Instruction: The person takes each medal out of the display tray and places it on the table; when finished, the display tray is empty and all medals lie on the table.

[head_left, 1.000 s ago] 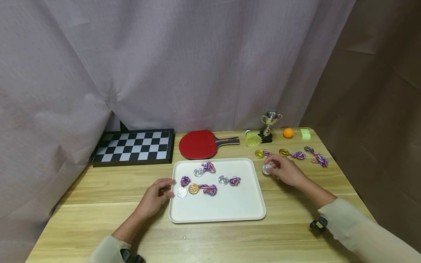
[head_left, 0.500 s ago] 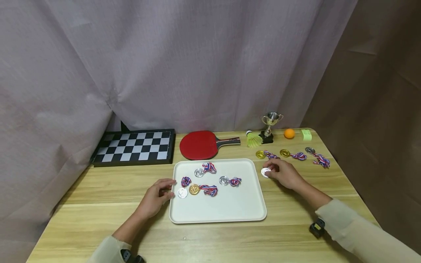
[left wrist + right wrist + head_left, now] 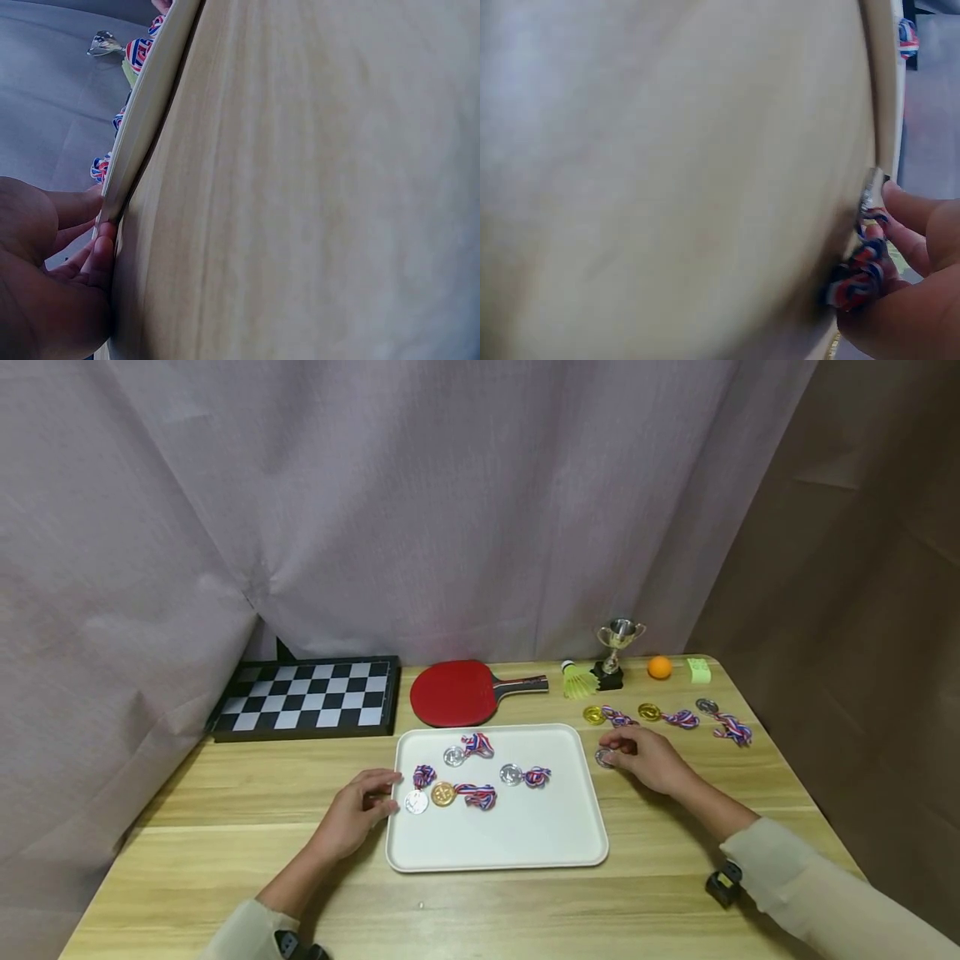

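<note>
A white tray (image 3: 517,843) lies mid-table with several ribboned medals on it: a silver one (image 3: 453,756), a gold one (image 3: 442,793), another silver (image 3: 511,773). My left hand (image 3: 360,806) rests at the tray's left edge (image 3: 139,135), fingers (image 3: 97,255) curled against the rim. Just right of the tray, my right hand (image 3: 637,756) pinches a silver medal (image 3: 604,757) with its striped ribbon (image 3: 859,274) bunched under the fingers (image 3: 915,214); the medal disc (image 3: 868,193) stands tilted against the tabletop.
Three more medals (image 3: 648,712) lie in a row behind my right hand. At the back stand a chessboard (image 3: 303,695), a red paddle (image 3: 457,692), a yellow shuttlecock (image 3: 577,679), a small trophy (image 3: 617,647), an orange ball (image 3: 659,667) and a green block (image 3: 699,670).
My right hand has drawn the silver medal slightly nearer and lower, and its disc now shows less. The left hand has stayed at the tray's edge.
</note>
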`<state>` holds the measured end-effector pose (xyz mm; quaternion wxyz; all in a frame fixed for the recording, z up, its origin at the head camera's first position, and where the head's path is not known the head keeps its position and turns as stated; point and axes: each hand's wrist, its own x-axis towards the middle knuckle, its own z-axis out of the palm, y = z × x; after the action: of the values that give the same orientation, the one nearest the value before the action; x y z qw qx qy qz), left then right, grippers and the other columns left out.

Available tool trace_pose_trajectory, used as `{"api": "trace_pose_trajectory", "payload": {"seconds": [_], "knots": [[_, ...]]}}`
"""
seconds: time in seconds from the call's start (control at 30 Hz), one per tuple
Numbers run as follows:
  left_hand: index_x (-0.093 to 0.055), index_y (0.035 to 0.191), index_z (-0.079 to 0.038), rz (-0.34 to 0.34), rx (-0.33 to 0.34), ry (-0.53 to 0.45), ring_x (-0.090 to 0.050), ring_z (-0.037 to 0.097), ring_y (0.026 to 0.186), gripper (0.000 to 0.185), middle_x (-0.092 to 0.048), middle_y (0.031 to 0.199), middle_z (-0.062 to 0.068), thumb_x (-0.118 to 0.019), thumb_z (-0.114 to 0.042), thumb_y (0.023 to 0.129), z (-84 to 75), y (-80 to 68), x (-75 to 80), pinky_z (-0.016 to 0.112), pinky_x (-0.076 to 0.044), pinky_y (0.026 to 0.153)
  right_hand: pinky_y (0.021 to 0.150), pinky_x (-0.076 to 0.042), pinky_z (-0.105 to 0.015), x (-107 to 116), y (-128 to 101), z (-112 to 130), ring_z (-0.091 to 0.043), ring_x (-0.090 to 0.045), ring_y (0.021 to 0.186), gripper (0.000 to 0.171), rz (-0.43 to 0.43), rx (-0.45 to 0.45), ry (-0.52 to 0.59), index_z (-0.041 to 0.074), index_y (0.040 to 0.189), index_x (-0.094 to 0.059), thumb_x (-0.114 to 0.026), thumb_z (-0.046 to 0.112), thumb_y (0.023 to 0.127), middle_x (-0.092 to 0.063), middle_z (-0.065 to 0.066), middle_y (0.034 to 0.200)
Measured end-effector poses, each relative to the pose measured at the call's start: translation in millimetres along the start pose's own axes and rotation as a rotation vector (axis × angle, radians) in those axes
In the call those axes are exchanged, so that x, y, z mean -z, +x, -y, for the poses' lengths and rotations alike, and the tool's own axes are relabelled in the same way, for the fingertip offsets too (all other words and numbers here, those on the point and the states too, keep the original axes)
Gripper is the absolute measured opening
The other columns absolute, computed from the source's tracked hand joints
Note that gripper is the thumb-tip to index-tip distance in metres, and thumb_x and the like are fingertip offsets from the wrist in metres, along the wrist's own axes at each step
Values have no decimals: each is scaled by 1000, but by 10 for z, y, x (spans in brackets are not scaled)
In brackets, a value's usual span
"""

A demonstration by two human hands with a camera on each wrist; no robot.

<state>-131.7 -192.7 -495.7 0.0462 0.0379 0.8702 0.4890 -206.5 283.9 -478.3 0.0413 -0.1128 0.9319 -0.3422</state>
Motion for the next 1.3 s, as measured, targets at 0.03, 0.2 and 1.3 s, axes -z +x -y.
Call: {"api": "trace_pose_trajectory", "payload": {"seconds": [0.03,0.2,1.3], "knots": [[-69,131,-3,-1,-3,0,-61,25,112,40,-61,138,13,-72,5,92,4,-4,-2,32,-56,92,88,-53,-42,13,-1,19,-27,-65,100,25,0,2,2,2,119,-71,-73,12,96,-71,-12,109],[-69,132,-3,-1,-2,3,-61,25,112,40,-61,137,13,-72,4,92,11,-8,-4,31,-55,91,90,-56,-49,64,-1,206,-30,-67,101,27,-24,50,3,0,121,-70,-73,11,96,-72,-15,110],[-69,131,-3,5,-13,4,-61,26,113,40,-60,139,13,-72,5,92,37,5,-5,32,-55,93,99,-46,-43,-864,242,946,-23,-58,108,32,170,166,37,13,115,-74,-85,15,84,-65,-3,111]]}}
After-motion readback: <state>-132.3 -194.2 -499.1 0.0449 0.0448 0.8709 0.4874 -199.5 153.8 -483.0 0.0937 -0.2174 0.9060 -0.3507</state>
